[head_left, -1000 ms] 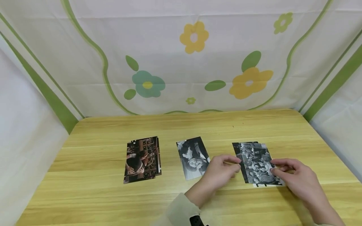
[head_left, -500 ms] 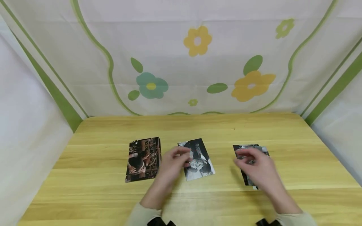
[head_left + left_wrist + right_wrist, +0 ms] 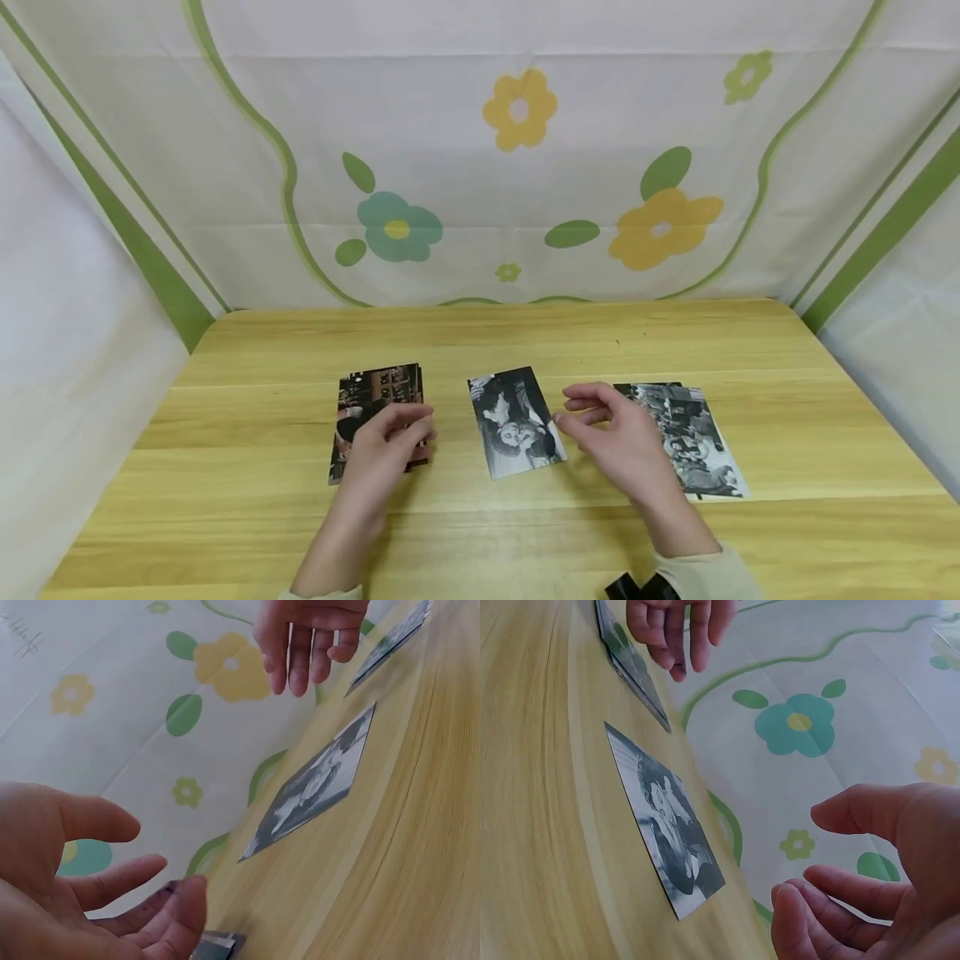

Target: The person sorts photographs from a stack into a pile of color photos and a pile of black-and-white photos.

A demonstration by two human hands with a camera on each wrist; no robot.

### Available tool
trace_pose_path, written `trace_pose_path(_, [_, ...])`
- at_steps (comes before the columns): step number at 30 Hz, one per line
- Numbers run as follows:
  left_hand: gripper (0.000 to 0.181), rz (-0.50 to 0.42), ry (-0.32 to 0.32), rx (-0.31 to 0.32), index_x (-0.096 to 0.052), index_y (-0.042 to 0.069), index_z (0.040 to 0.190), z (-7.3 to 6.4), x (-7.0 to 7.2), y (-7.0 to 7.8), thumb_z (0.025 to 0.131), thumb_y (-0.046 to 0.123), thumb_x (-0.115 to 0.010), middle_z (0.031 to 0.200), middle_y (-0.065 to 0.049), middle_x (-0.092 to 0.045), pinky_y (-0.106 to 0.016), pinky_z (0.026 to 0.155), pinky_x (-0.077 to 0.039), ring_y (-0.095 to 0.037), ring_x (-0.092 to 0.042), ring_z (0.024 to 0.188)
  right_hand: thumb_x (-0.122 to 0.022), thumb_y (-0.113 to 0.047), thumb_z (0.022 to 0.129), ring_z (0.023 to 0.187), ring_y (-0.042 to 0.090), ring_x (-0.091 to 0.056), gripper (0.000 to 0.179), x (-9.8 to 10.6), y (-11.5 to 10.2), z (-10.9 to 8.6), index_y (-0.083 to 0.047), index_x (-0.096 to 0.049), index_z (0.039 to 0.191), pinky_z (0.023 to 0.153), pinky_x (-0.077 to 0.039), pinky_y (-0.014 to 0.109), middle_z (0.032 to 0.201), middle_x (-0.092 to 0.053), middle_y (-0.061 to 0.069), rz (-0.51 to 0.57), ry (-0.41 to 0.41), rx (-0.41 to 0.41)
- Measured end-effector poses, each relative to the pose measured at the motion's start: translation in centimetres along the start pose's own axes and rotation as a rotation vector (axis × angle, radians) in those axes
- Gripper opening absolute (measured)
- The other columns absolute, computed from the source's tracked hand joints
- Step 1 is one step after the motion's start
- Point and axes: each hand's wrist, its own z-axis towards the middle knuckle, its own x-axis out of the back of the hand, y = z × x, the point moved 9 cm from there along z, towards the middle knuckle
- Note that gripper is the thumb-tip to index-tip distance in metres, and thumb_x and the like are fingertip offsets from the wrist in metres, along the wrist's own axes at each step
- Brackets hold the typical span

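Observation:
Three groups of photo prints lie on the wooden table. My left hand (image 3: 384,450) hovers over the left stack of photos (image 3: 393,383), whose top print is a dark colour scene, and hides part of it. In the left wrist view its fingers are loosely bent with nothing between them. A single black-and-white photo (image 3: 517,425) of two faces lies in the middle, slightly turned. Just right of it is my right hand (image 3: 618,437), fingers relaxed and holding nothing. Behind that hand, black-and-white prints form the right stack (image 3: 705,446), unevenly overlapped and partly covered.
The wooden table (image 3: 480,542) extends on all sides of the photos. A white curtain with printed flowers (image 3: 465,150) hangs at its back edge, and white cloth also hangs along both sides.
Both hands have moved left: the left hand from beside the right stack, past the middle photo, to the left stack; the right hand from the right stack's edge toward the middle photo.

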Motion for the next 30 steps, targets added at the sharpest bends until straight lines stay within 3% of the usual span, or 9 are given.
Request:
trace_pose_path(7, [0.036, 0.0, -0.061, 0.002, -0.067, -0.002, 0.135, 0.2, -2.3, -0.5, 0.102, 0.013, -0.071, 0.128, -0.018, -0.068, -0.034, 0.089, -0.065, -0.022, -0.07, 0.102, -0.083, -0.025, 0.094, 0.111, 0.021, -0.067, 0.048, -0.3, 0.5, 0.2, -0.013, -0.068, 0.138, 0.081, -0.057, 0.03, 0.133, -0.072, 0.009, 0.004, 0.004, -0.009])
trace_pose_path(16, [0.041, 0.003, -0.097, 0.039, -0.064, 0.001, 0.14, 0.5, -3.2, -1.2, 0.103, 0.018, -0.07, 0.129, -0.018, -0.066, -0.036, 0.092, -0.064, -0.024, -0.07, 0.105, -0.083, -0.024, 0.093, 0.11, 0.022, -0.069, 0.051, -0.5, 1.3, 0.6, -0.013, -0.067, 0.141, 0.078, -0.058, 0.031, 0.135, -0.072, 0.008, -0.007, 0.0, -0.038])
trace_pose_path(25, [0.05, -0.057, -0.201, 0.043, -0.054, -0.003, 0.146, 0.2, -5.1, -1.5, 0.105, 0.021, -0.068, 0.135, -0.023, -0.064, -0.037, 0.09, -0.064, -0.026, -0.068, 0.108, -0.085, -0.024, 0.091, 0.083, 0.016, -0.067, 0.061, -1.9, 2.2, 0.9, -0.007, -0.063, 0.146, 0.062, -0.052, 0.028, 0.13, -0.074, 0.012, -0.011, -0.06, -0.051])
trace_pose_path(30, [0.055, -0.109, -0.239, 0.056, -0.047, -0.003, 0.151, -0.1, -6.0, -1.5, 0.106, 0.021, -0.066, 0.148, -0.026, -0.056, -0.037, 0.093, -0.063, -0.027, -0.067, 0.113, -0.086, -0.023, 0.09, 0.078, 0.018, -0.068, 0.06, -2.9, 1.8, 0.6, -0.008, -0.065, 0.144, 0.061, -0.053, 0.029, 0.11, -0.077, 0.01, 0.016, -0.086, -0.041])
